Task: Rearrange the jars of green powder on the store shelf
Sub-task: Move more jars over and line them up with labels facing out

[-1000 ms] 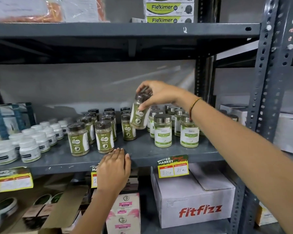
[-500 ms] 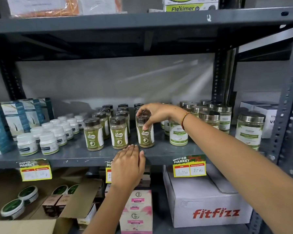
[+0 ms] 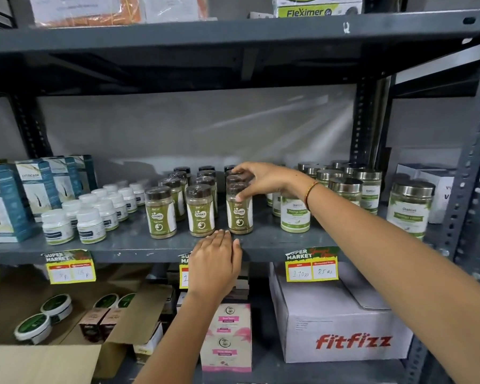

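Several brown-lidded jars of green powder stand in three rows on the grey shelf [image 3: 128,245]. The front ones are a left jar [image 3: 161,214], a middle jar [image 3: 200,214] and a right jar [image 3: 239,217]. My right hand [image 3: 263,180] reaches in from the right and is closed over the lid of the right front jar, thumb on its front and fingers over the lids behind. That jar stands upright on the shelf. My left hand [image 3: 215,261] lies flat on the shelf's front edge just below the middle and right jars, holding nothing.
Steel-lidded green-label jars [image 3: 409,213] stand to the right, and white bottles [image 3: 90,225] and blue boxes [image 3: 6,200] to the left. A grey upright post [image 3: 471,176] bounds the right. Below are a Fitfizz carton [image 3: 341,322], pink boxes [image 3: 226,336] and an open cardboard box [image 3: 139,306].
My right hand brought a tilted jar down from the air and set it upright at the front of the right row. My left hand stayed on the shelf edge.
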Demonstrator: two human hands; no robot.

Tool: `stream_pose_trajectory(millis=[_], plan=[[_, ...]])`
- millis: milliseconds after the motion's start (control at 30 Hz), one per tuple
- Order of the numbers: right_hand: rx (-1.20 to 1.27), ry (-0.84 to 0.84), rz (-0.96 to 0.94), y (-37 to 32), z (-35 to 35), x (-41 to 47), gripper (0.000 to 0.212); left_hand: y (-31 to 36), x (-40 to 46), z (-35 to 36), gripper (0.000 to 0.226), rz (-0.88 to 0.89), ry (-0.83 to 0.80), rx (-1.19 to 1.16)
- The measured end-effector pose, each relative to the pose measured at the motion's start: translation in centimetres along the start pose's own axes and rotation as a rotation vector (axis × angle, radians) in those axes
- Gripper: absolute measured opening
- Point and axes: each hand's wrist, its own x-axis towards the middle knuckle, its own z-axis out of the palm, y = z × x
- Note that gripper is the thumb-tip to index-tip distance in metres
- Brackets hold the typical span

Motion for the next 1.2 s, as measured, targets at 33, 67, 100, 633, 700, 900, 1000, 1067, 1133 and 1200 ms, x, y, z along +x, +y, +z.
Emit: stream_pose_trajectory(millis=[33,67,100,633,700,900,1000,1067,1133,1200], plan=[[0.019,0.036,-0.002,0.0,-0.3,-0.5,0.077,0.0,0.0,-0.1,0.046,0.002,-0.004,-0.003],[0.019,0.077,-0.006,0.0,-0.7,-1.0,0.075,0.0,0.0,-0.1,0.046,0.003,-0.008,-0.005],[0.003,0.116,-0.013,0.1,-1.1,-1.7,0.072,0.0,-0.1,-0.2,0.046,0.001,-0.010,-0.007],[-0.516,0.582,0.378,9.8,-9.9,-13.1,0.027,0.5,-0.3,-0.5,0.047,-0.024,-0.054,-0.042],[-0.655,0.529,0.475,10.6,-10.6,-14.0,0.027,0.4,-0.3,-0.4,0.048,-0.025,-0.058,-0.044],[-0.891,0.287,0.712,11.8,-11.0,-14.5,0.057,0.4,-0.2,-0.3,0.049,-0.020,-0.057,-0.036],[-0.922,0.235,0.760,12.1,-11.1,-14.4,0.068,0.4,-0.3,-0.3,0.049,-0.022,-0.058,-0.036],[-0.903,0.225,0.757,12.4,-11.2,-14.4,0.069,0.4,-0.3,-0.4,0.049,-0.024,-0.053,-0.037],[-0.864,0.230,0.738,12.7,-11.4,-14.3,0.065,0.4,-0.3,-0.3,0.048,-0.026,-0.049,-0.035],[-0.832,0.238,0.707,13.1,-11.5,-14.2,0.060,0.5,-0.3,-0.2,0.047,-0.027,-0.048,-0.028]])
